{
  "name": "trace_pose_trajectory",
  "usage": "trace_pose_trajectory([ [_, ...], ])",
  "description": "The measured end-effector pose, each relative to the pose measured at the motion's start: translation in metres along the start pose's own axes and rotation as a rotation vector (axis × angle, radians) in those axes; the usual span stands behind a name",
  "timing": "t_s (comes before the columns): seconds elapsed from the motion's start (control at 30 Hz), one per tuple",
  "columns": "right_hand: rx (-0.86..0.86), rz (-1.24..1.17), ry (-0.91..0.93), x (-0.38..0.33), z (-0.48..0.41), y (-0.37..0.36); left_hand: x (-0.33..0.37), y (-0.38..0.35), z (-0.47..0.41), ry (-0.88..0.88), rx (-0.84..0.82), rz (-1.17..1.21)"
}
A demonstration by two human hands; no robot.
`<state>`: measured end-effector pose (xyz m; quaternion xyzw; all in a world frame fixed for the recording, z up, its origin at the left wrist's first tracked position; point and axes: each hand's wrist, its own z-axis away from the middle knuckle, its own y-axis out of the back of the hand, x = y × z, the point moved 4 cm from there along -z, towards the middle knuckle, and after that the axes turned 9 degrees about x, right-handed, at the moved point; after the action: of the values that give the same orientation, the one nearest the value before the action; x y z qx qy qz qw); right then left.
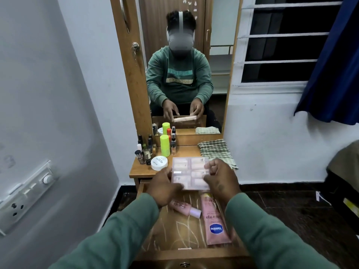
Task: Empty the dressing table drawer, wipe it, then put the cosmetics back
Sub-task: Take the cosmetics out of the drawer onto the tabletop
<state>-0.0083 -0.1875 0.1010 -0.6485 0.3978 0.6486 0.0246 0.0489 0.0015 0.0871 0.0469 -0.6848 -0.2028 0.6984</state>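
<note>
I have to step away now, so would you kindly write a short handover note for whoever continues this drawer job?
Left hand and right hand: both hold the flat pink palette above the back of the open drawer.
In the drawer: a pink tube and a small pink bottle.
On the tabletop: nail polish bottles, green can, white jar, checked cloth.
Whether the drawer has been wiped cannot be told; check that first, then finish moving the items.

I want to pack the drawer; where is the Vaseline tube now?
In the head view, the Vaseline tube lies flat in the open drawer, along its right side, right of a small pink bottle.
</note>
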Motion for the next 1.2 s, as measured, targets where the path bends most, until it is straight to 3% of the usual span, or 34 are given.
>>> trace_pose_trajectory([
  [0.3, 0.111, 0.186, -0.074, 0.0, -0.085, -0.023, 0.016, -0.035, -0.064, -0.118, 0.149, -0.259],
  [0.63, 0.191, 0.296, -0.036, -0.002, -0.11, -0.045, 0.008, -0.044, -0.085, -0.148, 0.361, -0.48],
  [1.03, 0.17, 0.196, -0.101, 0.004, -0.111, -0.04, 0.01, -0.051, -0.086, -0.159, 0.365, -0.567],
  [1.2, 0.076, 0.201, -0.134, 0.011, -0.107, -0.039, 0.01, -0.05, -0.089, -0.175, 0.378, -0.58],
])
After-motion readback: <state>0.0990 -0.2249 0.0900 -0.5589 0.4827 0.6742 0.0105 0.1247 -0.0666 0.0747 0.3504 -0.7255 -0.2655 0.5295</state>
